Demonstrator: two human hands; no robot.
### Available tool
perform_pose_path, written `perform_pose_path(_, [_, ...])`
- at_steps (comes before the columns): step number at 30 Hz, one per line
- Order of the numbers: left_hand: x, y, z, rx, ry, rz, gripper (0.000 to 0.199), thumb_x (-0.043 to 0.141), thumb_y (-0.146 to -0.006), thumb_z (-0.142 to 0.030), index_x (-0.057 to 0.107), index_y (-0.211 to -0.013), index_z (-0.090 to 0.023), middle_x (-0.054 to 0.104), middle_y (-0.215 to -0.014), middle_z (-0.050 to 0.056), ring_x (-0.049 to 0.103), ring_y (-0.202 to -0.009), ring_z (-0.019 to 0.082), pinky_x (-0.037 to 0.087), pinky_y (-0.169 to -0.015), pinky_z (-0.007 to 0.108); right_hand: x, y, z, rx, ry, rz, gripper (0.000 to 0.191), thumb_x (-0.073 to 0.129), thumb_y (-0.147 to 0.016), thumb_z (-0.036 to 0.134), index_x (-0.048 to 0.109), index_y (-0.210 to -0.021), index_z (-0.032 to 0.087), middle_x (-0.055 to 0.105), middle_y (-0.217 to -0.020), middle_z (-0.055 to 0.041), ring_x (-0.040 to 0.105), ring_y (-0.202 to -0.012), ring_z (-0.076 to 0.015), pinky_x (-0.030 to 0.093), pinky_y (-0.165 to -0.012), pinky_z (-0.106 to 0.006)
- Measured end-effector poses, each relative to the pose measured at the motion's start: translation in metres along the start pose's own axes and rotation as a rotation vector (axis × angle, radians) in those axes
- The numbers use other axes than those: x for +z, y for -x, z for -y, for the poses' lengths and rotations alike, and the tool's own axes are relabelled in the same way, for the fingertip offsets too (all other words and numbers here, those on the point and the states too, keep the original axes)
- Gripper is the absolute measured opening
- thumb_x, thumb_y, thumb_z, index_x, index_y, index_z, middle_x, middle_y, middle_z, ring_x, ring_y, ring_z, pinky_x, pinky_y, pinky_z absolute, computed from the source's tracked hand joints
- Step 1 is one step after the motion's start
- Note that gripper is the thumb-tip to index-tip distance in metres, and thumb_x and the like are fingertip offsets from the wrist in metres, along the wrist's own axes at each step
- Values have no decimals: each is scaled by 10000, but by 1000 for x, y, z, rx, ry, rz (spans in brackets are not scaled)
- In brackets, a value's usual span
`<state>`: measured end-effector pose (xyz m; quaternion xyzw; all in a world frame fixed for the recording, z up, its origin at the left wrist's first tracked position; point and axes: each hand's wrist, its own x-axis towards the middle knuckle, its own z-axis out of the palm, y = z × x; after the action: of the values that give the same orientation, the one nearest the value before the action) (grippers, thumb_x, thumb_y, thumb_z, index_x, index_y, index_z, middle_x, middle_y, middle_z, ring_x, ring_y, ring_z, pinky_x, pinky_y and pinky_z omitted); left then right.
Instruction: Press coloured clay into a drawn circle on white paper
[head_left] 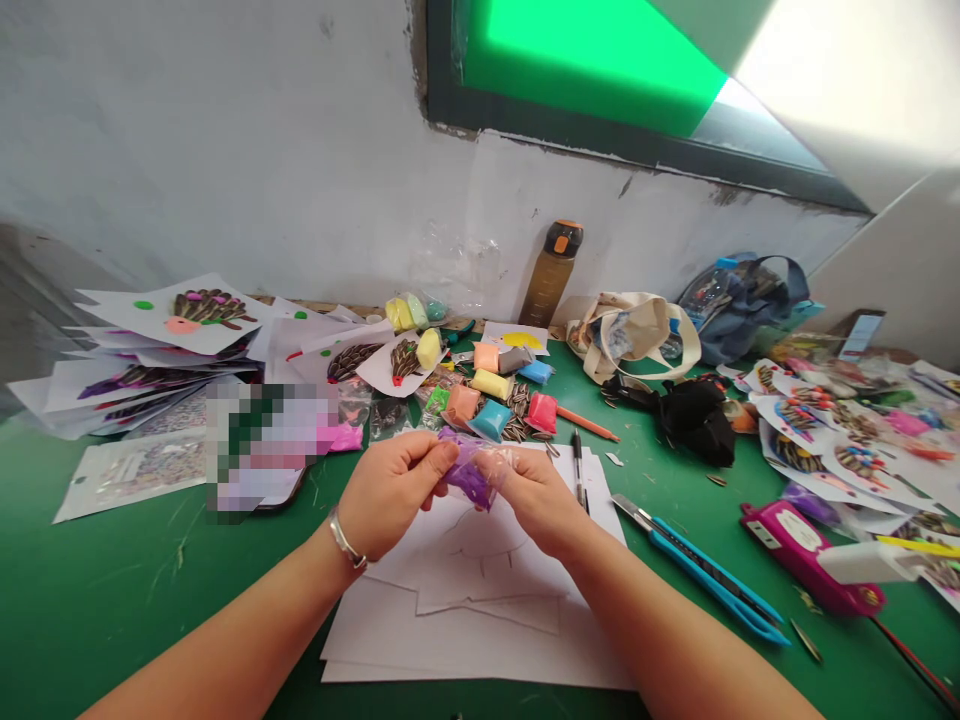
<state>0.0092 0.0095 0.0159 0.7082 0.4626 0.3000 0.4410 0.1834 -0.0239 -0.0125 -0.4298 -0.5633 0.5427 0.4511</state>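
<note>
- Packet [469,474], purple: above the drawn-on paper [480,645] on the table [97,570].
- Left hand [396,492]: grip pinching the packet's left end.
- Right hand [544,500]: grip holding the packet's right end.

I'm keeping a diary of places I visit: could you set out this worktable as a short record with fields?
Left grip: holding a purple packet; bracelet at the wrist
Right grip: on the other side of the same packet
Below: white sheets, a faint outline drawing on top
Right of sheets: blue cutter
Beyond: small coloured packets, striped seeds
Left: stacked pictures
Near the wall: dark-lidded bottle
Surface: green tabletop
</note>
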Motion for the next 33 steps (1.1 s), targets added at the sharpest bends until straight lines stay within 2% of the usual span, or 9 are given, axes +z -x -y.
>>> perform_pose_path(6, [1, 2, 5, 144, -201, -59, 474, 492, -869, -487, 483, -507, -182, 469, -458, -43, 423, -472, 96, 321, -478, 223, 4, 0, -3, 35, -78, 18, 462, 482, -888, 525, 590, -654, 142, 552, -658, -20, 498, -633, -127, 398, -616, -259])
perform_pose_path(11, [3, 4, 7, 226, -256, -62, 492, 404, -926, -461, 557, -547, -187, 511, -491, -31, 459, -491, 101, 333, -501, 225, 4, -1, -1, 104, -206, 51, 449, 512, -867, 536, 663, -744, 131, 604, -694, -45, 539, -602, -131, 438, -602, -273])
perform_pose_path(14, [3, 3, 7, 172, -193, -84, 493, 380, -933, -469, 535, -561, -185, 534, -507, -29, 483, -488, 100, 352, -502, 221, 2, -1, -2, 86, -193, 28, 428, 530, -861, 525, 668, -782, 127, 617, -736, -55, 529, -611, -129, 432, -596, -275])
perform_pose_path(19, [1, 0, 8, 85, -92, -93, 480, 411, -917, -488, 510, -556, -186, 494, -472, -43, 459, -457, 96, 357, -479, 217, 2, -1, -4, 63, -124, 7, 433, 547, -843, 534, 618, -681, 139, 577, -685, -29, 504, -639, -130, 422, -622, -274])
perform_pose_path(25, [-2, -2, 10, 138, -175, -169, 475, 432, -910, -478, 494, -540, -187, 493, -471, -42, 450, -465, 96, 343, -490, 222, 4, 0, -5, 111, -196, 31, 416, 558, -841, 523, 651, -727, 135, 609, -702, -42, 526, -624, -125, 430, -627, -274])
perform_pose_path(29, [-8, -3, 9, 72, -184, -238, 470, 407, -914, -500, 535, -584, -189, 513, -469, -39, 461, -449, 101, 347, -475, 224, 4, 0, -5, 183, -236, 34, 385, 577, -843, 499, 657, -733, 139, 639, -711, -44, 551, -599, -107, 427, -642, -265])
perform_pose_path(31, [-8, -3, 9, 72, -189, -236, 471, 394, -916, -504, 540, -596, -190, 514, -473, -36, 466, -452, 107, 352, -475, 228, 4, 0, -5, 186, -284, 40, 380, 588, -838, 495, 659, -731, 137, 646, -731, -50, 560, -602, -108, 436, -640, -268])
perform_pose_path(33, [-6, -1, 9, 136, -240, -218, 469, 390, -919, -492, 520, -581, -193, 509, -485, -31, 465, -472, 111, 349, -487, 230, 4, 0, -5, 198, -360, 52, 375, 597, -831, 497, 673, -783, 134, 651, -758, -59, 570, -600, -114, 450, -624, -275])
